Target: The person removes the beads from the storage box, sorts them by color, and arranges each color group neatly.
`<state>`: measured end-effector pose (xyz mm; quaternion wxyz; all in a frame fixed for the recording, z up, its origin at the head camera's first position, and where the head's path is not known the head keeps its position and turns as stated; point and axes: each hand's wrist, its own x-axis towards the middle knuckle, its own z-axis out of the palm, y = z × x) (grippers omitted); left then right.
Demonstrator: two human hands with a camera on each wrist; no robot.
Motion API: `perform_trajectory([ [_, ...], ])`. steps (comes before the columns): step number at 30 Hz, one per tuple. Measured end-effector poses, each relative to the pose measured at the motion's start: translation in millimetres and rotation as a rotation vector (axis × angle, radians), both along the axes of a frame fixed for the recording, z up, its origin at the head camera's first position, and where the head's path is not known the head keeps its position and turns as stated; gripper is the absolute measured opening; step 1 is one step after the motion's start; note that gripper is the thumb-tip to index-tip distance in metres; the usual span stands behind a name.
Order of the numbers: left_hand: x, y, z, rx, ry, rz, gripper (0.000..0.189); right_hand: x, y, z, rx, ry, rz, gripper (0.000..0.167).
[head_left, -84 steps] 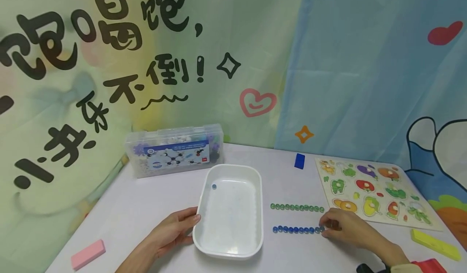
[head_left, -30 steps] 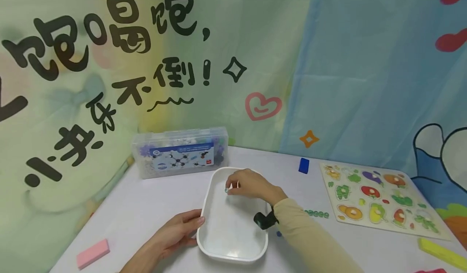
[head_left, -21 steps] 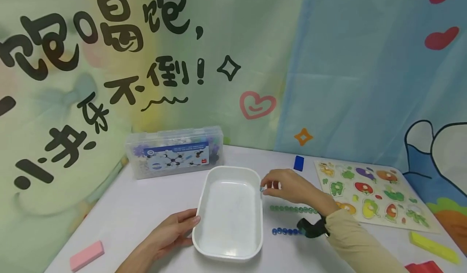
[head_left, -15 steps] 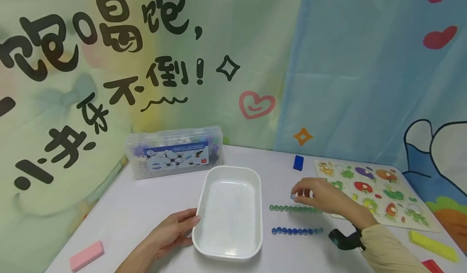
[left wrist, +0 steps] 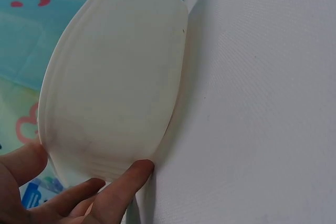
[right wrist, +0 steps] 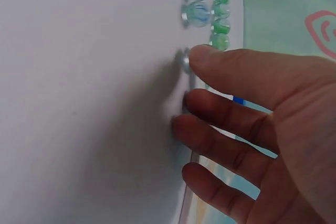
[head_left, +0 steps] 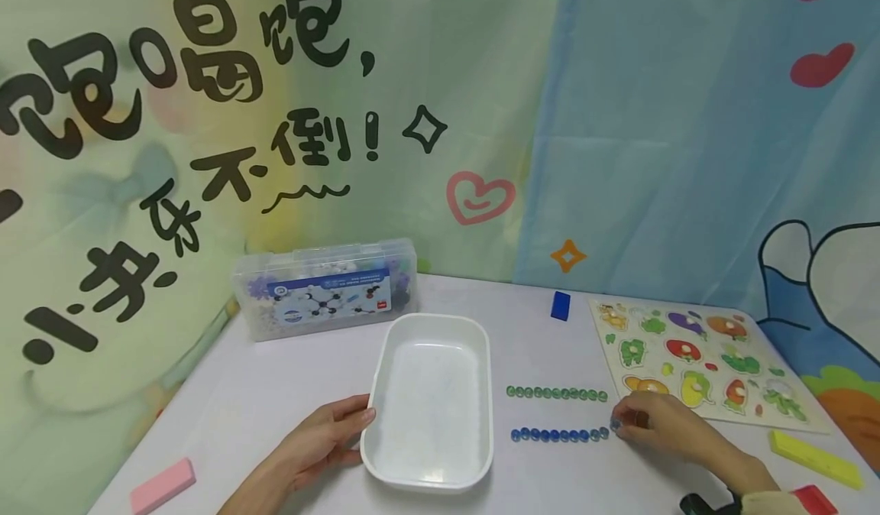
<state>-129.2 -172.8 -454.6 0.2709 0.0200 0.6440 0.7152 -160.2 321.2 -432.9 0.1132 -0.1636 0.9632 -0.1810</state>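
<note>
My left hand (head_left: 333, 432) grips the left side of a white plastic tray (head_left: 367, 454), thumb at the rim and fingers against the outer wall (left wrist: 105, 103). My right hand (head_left: 663, 423) is at the right end of a row of blue marbles (head_left: 554, 435). Between its thumb and fingertips it pinches a clear bluish marble (head_left: 615, 425), mostly covered by the thumb in the right wrist view (right wrist: 186, 61). A small gap separates that marble from the row's last one (right wrist: 198, 14). Farther back, a row of green marbles (head_left: 557, 393) runs roughly parallel.
A clear box of molecule-model pieces (head_left: 326, 289) stands at the back. A vegetable puzzle board (head_left: 715, 366) lies right, near a yellow block (head_left: 815, 459) and a red thing (head_left: 814, 500). A blue block (head_left: 560, 306) and a pink block (head_left: 163, 487) lie apart.
My right hand reached into the tray, took the marble there and carried it right to the end of the blue row. My left hand stayed on the tray.
</note>
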Motion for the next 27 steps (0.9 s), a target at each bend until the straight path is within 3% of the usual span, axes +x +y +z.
perform_trajectory([
  [22, -1.6, -0.1, 1.9, -0.026, 0.003, 0.003, 0.072, 11.5, -1.0, -6.1, -0.028, -0.009, -0.038, 0.023],
  [25, 2.5, 1.4, 1.0, -0.092, 0.057, 0.057, 0.069, 16.0, -2.6, -2.6, -0.027, 0.044, -0.069, 0.029],
  [27, 8.2, 4.6, 1.8, -0.187, 0.152, 0.153, 0.06, 19.6, -6.9, 0.5, -0.008, 0.13, -0.1, 0.032],
])
